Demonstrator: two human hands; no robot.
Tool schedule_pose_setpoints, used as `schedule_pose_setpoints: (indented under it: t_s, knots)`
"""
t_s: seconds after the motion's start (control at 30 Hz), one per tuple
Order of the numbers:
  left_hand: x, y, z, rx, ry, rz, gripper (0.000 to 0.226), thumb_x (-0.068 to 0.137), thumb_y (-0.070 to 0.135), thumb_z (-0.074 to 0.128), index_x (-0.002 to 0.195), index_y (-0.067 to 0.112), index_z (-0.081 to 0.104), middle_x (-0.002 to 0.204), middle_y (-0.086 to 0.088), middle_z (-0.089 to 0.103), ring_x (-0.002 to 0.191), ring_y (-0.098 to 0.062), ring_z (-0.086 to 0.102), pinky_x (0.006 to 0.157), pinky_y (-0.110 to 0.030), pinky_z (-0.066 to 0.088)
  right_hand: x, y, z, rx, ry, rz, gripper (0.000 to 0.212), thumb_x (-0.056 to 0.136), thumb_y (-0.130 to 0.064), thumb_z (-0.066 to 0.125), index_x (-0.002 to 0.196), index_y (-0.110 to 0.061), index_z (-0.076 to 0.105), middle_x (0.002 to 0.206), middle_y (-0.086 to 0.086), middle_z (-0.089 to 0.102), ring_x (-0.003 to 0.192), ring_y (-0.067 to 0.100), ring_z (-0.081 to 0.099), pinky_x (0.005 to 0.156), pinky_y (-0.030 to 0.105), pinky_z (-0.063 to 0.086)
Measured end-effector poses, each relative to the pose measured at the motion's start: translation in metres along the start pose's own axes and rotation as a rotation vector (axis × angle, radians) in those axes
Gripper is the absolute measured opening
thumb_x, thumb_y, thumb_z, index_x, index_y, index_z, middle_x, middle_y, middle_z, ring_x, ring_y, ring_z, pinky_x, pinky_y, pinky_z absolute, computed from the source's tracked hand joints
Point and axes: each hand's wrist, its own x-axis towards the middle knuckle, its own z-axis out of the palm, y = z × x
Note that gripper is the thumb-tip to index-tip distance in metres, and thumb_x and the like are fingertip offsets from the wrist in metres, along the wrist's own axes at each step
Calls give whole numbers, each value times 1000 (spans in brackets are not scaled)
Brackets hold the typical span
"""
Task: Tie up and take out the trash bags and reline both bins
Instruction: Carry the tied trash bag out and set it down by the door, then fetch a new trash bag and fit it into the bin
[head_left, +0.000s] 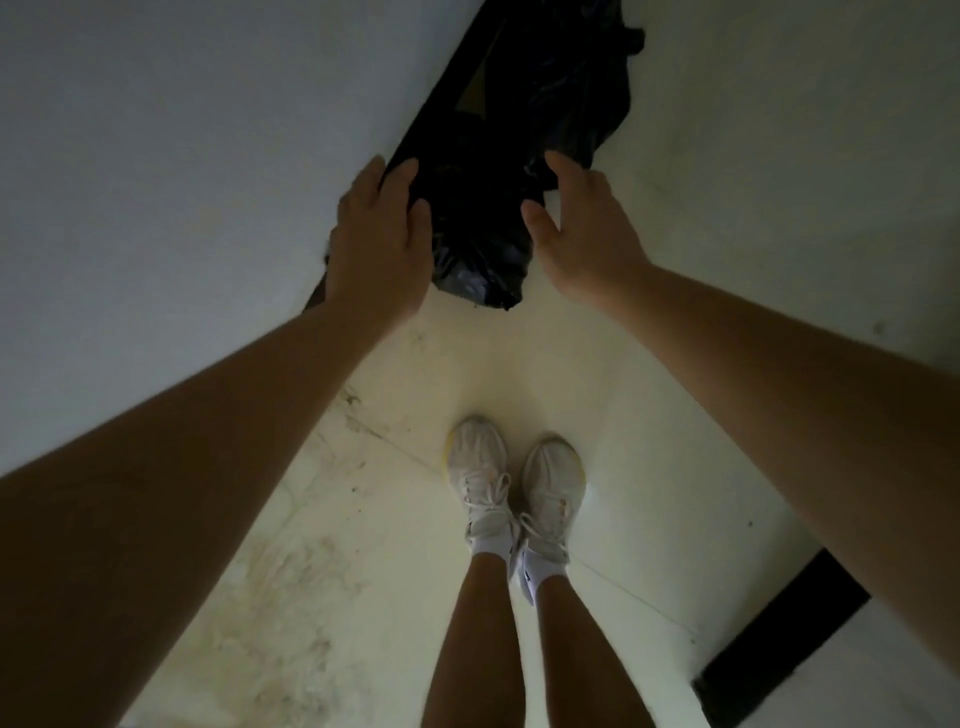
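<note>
The floor (519, 374) is a pale, smooth, hard surface with scuffs and dirty streaks, meeting a plain white wall (156, 156) along a dark skirting strip (441, 98). Against that strip, in dim light, lies the black trash bag (519, 156), a long, slumped, glossy plastic film shape, creased and wrinkled, with a gathered tail at its near end; a second bag or a bin cannot be made out. The step in hand appears to be the take-out stage: the bag rests on the floor by the wall. The left hand (382, 234) lies on the bag's left flank with fingers curled over the film, though a closed grip cannot be confirmed. The right hand (582, 228) is spread wide just beside the right flank, holding nothing. The next move likely calls for either gathering the thin film firmly or releasing it. White laced shoes (514, 483) stand below.
</note>
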Motion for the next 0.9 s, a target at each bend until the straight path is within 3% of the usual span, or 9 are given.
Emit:
schedule_pose_setpoints:
  t_s: [0.1,0.2,0.37,0.5,0.7,0.9]
  knots:
    - [-23,15,-30,140,104,95,51,105,34,30,152,13,29,160,-16,20,146,-35,21,116,-51,22,-19,-14,-32,-175,62,-75,61,105,-37,38,158,-19,13,162,18,14,146,36,21,115,46,30]
    - [-34,42,-79,234,185,201,53,105,34,27,153,11,27,161,-17,19,147,-36,20,117,-50,22,-38,-44,-84,-309,167,-208,63,105,-38,37,159,-20,10,164,19,5,150,37,12,118,47,23]
    - [-71,113,-183,254,301,345,54,105,34,28,152,9,28,161,-17,19,147,-34,21,117,-46,20,-99,-111,-184,-355,349,-284,65,104,-40,38,159,-16,12,164,22,6,149,40,15,118,49,23]
    - [-115,195,-313,292,385,491,53,104,32,31,151,7,31,159,-19,22,147,-36,23,114,-55,28,-170,-188,-300,-414,435,-379,68,103,-43,37,159,-15,8,164,21,3,150,40,12,119,52,24]
    - [-182,311,-517,369,726,654,53,105,33,34,151,5,30,159,-21,22,147,-36,21,113,-53,30,-260,-325,-473,-475,728,-536,66,105,-45,35,159,-14,11,164,22,4,151,39,10,121,53,17]
    - [-250,350,-622,423,1023,758,54,103,33,42,149,5,35,157,-23,26,146,-38,23,113,-54,29,-313,-411,-551,-480,979,-686,66,105,-45,38,158,-13,16,164,22,6,151,38,9,121,55,16]
